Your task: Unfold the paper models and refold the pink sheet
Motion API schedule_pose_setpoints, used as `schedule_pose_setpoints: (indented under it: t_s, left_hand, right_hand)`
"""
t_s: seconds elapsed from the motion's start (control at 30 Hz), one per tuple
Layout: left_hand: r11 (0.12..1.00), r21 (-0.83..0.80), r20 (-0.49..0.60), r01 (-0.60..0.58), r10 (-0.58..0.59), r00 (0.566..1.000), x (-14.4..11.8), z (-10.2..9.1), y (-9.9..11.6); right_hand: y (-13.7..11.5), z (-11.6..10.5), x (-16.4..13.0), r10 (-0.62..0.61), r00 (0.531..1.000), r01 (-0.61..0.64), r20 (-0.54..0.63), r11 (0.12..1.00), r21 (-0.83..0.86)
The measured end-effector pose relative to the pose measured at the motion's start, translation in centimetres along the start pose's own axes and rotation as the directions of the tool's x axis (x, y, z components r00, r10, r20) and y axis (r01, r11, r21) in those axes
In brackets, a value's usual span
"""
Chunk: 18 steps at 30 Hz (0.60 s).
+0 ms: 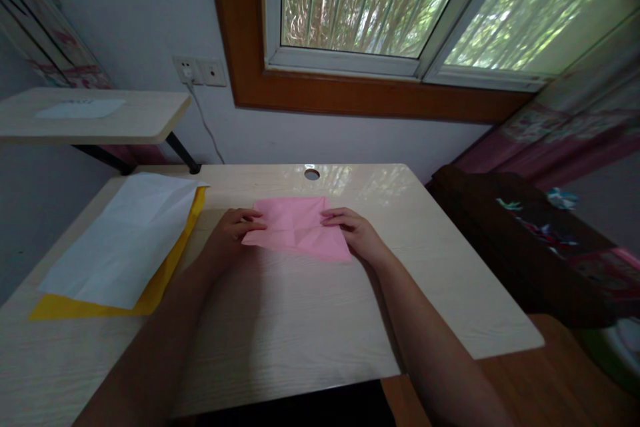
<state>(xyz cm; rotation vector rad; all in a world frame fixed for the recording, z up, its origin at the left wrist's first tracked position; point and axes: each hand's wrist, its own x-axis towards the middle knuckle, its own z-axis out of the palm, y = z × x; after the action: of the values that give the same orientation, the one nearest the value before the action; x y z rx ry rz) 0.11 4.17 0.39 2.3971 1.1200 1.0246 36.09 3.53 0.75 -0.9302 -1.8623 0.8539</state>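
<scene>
A pink sheet of paper (295, 228) with crossing fold creases is held at the middle of the desk, its near edge slightly raised. My left hand (235, 230) pinches its left edge, fingers on top and thumb hidden or partly hidden. At the opposite edge, my right hand (353, 230) grips the paper the same way, with the fingertips over the right side. Whether the sheet touches the desk beneath is hard to make out.
White paper (130, 233) lies over yellow paper (165, 280) on the desk's left. A raised shelf (150, 113) bears another sheet (80, 109) at the back left. The pale desk (310, 327) has a round cable hole (312, 175). Dark furniture (480, 227) stands to the right.
</scene>
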Motion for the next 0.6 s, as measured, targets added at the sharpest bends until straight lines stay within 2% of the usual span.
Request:
schedule_pose_setpoints:
  t_s: [0.17,0.33,0.43,0.53,0.6]
  left_hand:
    - [0.999,-0.040,-0.005,0.019,-0.019,1.000,-0.2,1.0,-0.3]
    - [0.989,-0.110,0.017,0.100,-0.099,0.995,-0.1,0.9,-0.1]
    - [0.977,-0.161,-0.028,0.139,-0.145,0.989,0.1,0.8,0.3]
    - [0.941,-0.271,-0.106,0.202,-0.238,0.965,0.3,0.8,1.0]
    - [0.876,-0.412,-0.117,0.251,-0.324,0.939,0.3,1.0,1.3]
  right_hand:
    - [-0.5,0.4,0.0,0.003,0.999,-0.003,0.049,1.000,0.018]
    - [-1.1,0.6,0.1,0.123,0.992,-0.123,-0.015,0.992,-0.025]
    - [-1.4,0.9,0.2,0.152,0.988,-0.152,-0.041,0.988,-0.004]
    - [-1.3,1.2,0.1,0.169,0.985,-0.168,-0.029,0.985,0.038]
    - [-1.2,1.4,0.0,0.174,0.985,-0.173,-0.005,0.983,0.067]
